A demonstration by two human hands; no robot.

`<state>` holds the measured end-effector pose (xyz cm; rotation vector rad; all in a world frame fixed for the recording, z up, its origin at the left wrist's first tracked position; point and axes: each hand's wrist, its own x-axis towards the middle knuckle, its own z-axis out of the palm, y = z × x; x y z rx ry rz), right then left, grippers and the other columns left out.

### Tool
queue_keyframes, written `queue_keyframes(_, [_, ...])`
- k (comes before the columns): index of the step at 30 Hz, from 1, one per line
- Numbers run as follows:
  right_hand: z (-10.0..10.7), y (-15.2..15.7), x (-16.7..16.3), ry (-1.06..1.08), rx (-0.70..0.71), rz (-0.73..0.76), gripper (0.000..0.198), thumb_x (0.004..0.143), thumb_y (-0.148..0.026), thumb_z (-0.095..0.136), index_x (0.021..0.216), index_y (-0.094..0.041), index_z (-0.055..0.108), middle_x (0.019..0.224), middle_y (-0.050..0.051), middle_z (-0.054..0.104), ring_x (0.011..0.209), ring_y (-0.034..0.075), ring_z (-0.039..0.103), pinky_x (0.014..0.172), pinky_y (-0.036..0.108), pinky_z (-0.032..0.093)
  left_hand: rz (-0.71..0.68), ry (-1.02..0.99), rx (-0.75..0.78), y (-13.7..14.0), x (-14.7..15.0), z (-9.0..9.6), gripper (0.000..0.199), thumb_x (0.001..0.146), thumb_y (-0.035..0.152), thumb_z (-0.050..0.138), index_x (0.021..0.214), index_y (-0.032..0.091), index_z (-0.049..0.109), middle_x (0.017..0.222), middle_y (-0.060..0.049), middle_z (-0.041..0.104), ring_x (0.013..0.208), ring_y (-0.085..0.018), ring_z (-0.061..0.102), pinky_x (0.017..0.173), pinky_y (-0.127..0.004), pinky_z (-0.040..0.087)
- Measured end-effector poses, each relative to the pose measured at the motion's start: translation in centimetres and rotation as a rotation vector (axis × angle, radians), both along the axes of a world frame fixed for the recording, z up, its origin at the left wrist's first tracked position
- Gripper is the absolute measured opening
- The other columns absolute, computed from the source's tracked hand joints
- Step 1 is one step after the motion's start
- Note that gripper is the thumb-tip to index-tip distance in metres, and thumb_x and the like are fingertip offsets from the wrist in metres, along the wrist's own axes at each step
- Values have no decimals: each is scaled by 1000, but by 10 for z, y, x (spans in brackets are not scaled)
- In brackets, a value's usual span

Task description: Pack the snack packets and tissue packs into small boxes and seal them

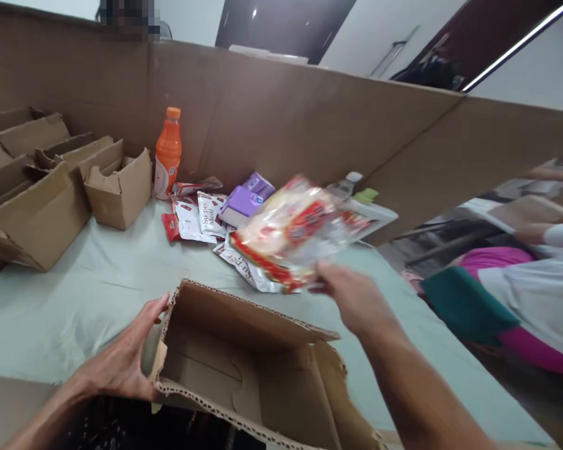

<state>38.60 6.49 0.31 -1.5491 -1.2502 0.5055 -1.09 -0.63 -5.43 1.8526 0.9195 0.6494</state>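
Note:
My left hand (126, 359) grips the left end of an open cardboard box (248, 312) at the table's near edge. The inside of this box shows bare brown walls and floor. My right hand (351, 294) pinches the lower corner of a clear plastic food packet with red and gold print (291, 228), blurred by motion. The packet hangs above the table, beyond the box's far wall. Behind and below it lie white pouches with red print (211, 212) and purple packs (246, 200), partly hidden by the packet.
An orange drink bottle (169, 153) stands upright at the back. Several cardboard boxes (42, 212) crowd the left side. A clear bottle with a white cap (347, 184) is behind the packet. A cardboard wall (281, 112) borders the table's back; another person (535, 300) sits at right.

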Motion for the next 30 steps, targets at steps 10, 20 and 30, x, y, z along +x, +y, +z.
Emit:
queue_keyframes(10, [-74, -105, -8, -173, -285, 391, 63, 76, -56, 79, 130, -23, 74, 128, 14, 77, 109, 34, 77, 91, 45, 65, 278, 41, 148, 10, -22, 1, 110, 79, 51, 78, 168, 34, 16, 172, -10, 30, 151, -43, 40, 125, -59, 39])
queue_keyframes(20, [-67, -76, -87, -127, -80, 547, 48, 85, -36, 69, 131, -20, 68, 122, 14, 76, 107, 29, 73, 94, 45, 62, 355, 163, 141, 44, -55, 3, 111, 83, 61, 74, 169, 31, 12, 165, -12, 44, 146, -46, 50, 114, -55, 54])
queue_keyframes(30, [-17, 52, -42, -813, -11, 408, 41, 100, -27, 51, 135, -21, 72, 144, 14, 68, 139, 31, 58, 120, 55, 42, 238, 64, 139, 87, -47, -33, 123, 76, 68, 79, 171, 32, 9, 173, -14, 31, 155, -47, 36, 123, -56, 43])
